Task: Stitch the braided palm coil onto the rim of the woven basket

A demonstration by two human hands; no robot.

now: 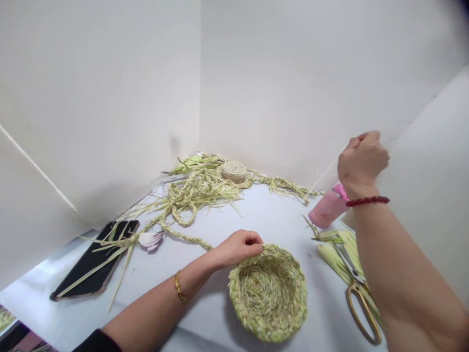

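Note:
A round basket (269, 293) of coiled, braided pale-green husk tilts its hollow side toward me. My left hand (240, 249) pinches its upper rim between thumb and fingers. From behind that hand a long braid (186, 238) runs left into a looped heap. Raised high at the right, my right hand (363, 159) is closed in a fist-like pinch, well apart from the basket. Whatever its fingers may hold, such as a thread or needle, is too fine to make out.
A husk heap (205, 188) and a small woven hat (234, 171) lie by the wall corner. Gold-handled scissors (362, 303) rest on husks (333, 259), near a pink cup (328, 208). To the left are a black phone (95, 261) and a purple-white clip-like piece (150, 240).

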